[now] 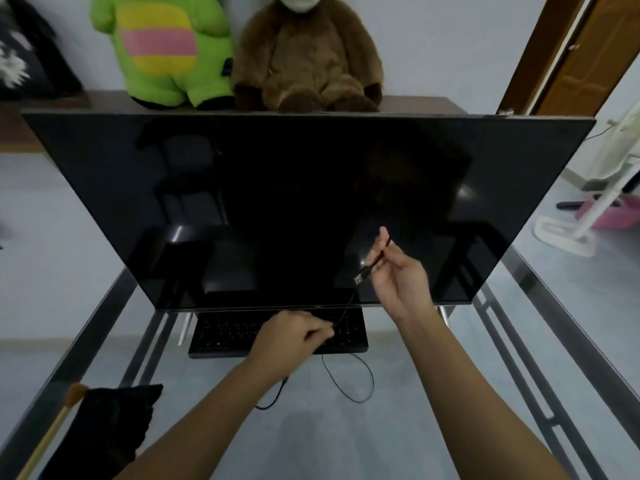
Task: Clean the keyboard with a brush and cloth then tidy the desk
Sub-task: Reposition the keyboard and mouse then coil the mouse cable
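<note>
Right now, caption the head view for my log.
Right hand holds the cable near its USB plug before the dark monitor; left hand pinches the cable over the keyboard.

Both bare forearms reach forward from the bottom of the view. The left hand [294, 336] sits lower, knuckles up, its curled fingers pinching the keyboard cable [365, 270]. The right hand [398, 282] is raised higher, pinching the same cable near its free end, one finger extended upward.

A home room with a computer corner; a glass table [540, 299] carries a dark monitor [277, 202] and keyboard [221, 332]; plush toys [304, 57] sit on the far shelf [415, 103]; a wooden door [595, 46] stands far right.
</note>
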